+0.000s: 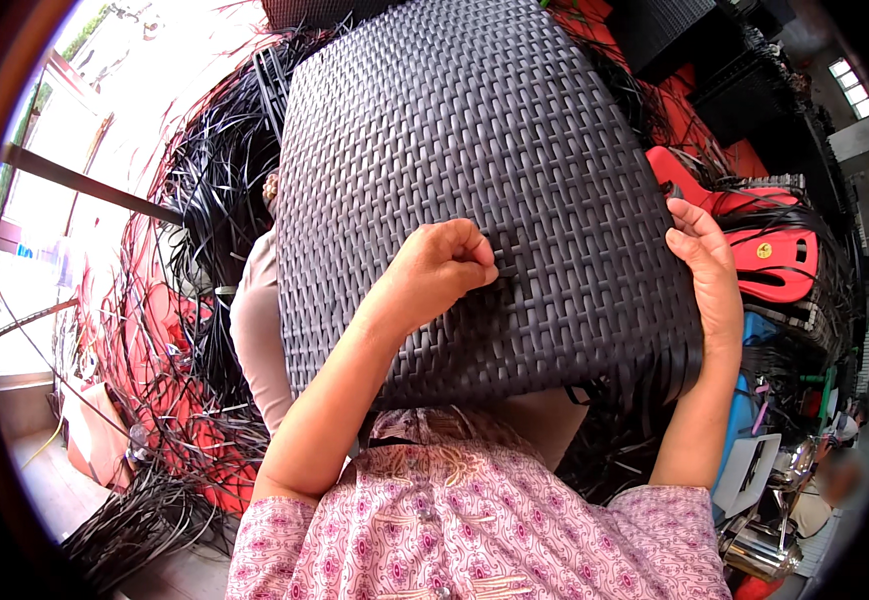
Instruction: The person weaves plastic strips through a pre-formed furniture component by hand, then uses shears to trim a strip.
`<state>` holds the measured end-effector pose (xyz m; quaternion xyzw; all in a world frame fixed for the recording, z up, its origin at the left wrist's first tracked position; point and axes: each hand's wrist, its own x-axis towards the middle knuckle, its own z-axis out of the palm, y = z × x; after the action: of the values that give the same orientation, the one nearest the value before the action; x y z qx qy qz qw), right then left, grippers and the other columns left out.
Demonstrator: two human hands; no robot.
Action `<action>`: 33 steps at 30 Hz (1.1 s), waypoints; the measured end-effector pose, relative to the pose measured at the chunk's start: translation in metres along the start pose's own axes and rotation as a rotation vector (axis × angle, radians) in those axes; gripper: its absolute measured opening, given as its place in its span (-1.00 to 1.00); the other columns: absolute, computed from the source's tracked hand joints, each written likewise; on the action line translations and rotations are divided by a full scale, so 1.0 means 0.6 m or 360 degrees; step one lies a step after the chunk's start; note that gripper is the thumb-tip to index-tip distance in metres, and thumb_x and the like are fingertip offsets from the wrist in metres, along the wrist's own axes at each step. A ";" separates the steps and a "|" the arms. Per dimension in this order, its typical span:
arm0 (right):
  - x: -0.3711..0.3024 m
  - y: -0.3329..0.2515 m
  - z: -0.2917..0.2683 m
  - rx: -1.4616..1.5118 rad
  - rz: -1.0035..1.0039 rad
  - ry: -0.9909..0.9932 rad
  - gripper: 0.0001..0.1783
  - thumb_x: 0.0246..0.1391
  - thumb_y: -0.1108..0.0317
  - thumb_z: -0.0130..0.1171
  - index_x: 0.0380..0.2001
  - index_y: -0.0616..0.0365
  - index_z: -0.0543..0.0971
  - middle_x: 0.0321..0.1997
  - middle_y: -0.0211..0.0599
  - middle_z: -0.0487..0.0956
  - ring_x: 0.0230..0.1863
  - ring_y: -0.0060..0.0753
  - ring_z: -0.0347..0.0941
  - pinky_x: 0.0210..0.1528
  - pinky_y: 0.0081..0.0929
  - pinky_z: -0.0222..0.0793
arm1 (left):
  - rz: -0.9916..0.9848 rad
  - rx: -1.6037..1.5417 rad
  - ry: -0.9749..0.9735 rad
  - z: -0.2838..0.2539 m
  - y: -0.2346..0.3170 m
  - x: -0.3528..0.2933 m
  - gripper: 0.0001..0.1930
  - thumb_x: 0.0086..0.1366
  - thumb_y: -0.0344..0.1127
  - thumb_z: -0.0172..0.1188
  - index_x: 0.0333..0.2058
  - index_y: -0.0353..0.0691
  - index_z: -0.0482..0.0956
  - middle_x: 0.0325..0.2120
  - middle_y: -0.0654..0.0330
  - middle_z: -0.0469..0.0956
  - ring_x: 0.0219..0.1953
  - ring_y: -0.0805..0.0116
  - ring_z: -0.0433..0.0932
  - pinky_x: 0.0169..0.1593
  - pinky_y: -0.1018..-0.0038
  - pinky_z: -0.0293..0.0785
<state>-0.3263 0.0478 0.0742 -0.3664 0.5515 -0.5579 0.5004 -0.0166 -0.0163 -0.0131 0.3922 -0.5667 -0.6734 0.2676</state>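
Note:
A large dark grey woven panel (464,150) of flat plastic strips lies tilted across my lap and fills the middle of the view. My left hand (439,262) rests over its lower middle, fingers curled into a closed pinch. What those fingers hold, if anything, is hidden. Beside the fingertips is a darker, shadowed patch of weave (510,262). My right hand (702,250) grips the panel's right edge, thumb and bent fingers against it. Loose strip ends (669,375) hang from the panel's lower right corner.
Tangled black strips (216,150) heap up on the left, over red sheeting (169,320). A red plastic seat piece (769,265) stands just past my right hand. Lower right are a white board (747,478) and a shiny metal container (759,550). A dark bar (94,183) juts in from the left.

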 end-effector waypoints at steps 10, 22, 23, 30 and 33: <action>-0.001 -0.005 0.004 -0.0211 -0.0034 0.0006 -0.59 0.20 0.49 0.22 0.11 0.29 0.46 0.03 -0.28 0.55 0.01 -0.49 0.51 0.16 -0.48 0.44 | 0.0185 0.0293 -0.0108 0.002 0.026 0.011 -0.92 0.17 -0.52 0.30 -0.44 -0.33 0.56 -0.57 0.34 0.52 -0.51 0.62 0.40 -0.44 0.56 0.34; -0.004 -0.004 0.005 -0.0195 -0.0044 0.0034 -0.60 0.21 0.50 0.23 0.11 0.28 0.47 0.03 -0.29 0.55 0.01 -0.50 0.51 0.16 -0.48 0.44 | 0.0273 0.0288 0.0256 0.044 0.027 -0.020 -0.87 0.17 -0.44 0.28 -0.42 -0.34 0.50 -0.60 0.27 0.47 -0.50 0.56 0.40 -0.40 0.48 0.38; -0.003 -0.003 0.004 -0.0212 -0.0052 0.0037 -0.59 0.21 0.50 0.23 0.11 0.28 0.47 0.03 -0.29 0.55 0.01 -0.50 0.51 0.16 -0.48 0.45 | 0.0279 0.0272 0.0285 0.046 0.026 -0.022 -0.87 0.17 -0.45 0.28 -0.42 -0.34 0.49 -0.60 0.28 0.47 -0.50 0.57 0.38 -0.40 0.49 0.37; 0.002 0.000 0.000 -0.0182 -0.0048 0.0003 -0.58 0.20 0.50 0.24 0.12 0.29 0.48 0.03 -0.29 0.55 0.01 -0.50 0.52 0.16 -0.49 0.45 | 0.0338 0.0217 0.0250 0.054 0.024 -0.014 -0.88 0.16 -0.47 0.29 -0.42 -0.32 0.49 -0.61 0.32 0.45 -0.51 0.61 0.37 -0.42 0.53 0.35; 0.000 -0.002 -0.001 -0.0206 -0.0043 0.0007 -0.59 0.21 0.50 0.23 0.12 0.29 0.48 0.03 -0.29 0.55 0.01 -0.51 0.51 0.16 -0.50 0.45 | 0.0268 0.0236 0.0243 0.055 0.030 -0.013 -0.88 0.17 -0.49 0.28 -0.42 -0.31 0.49 -0.60 0.33 0.45 -0.50 0.62 0.38 -0.41 0.54 0.35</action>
<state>-0.3272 0.0478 0.0754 -0.4042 0.5824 -0.5286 0.4669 -0.0413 0.0045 0.0081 0.4122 -0.6239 -0.5729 0.3357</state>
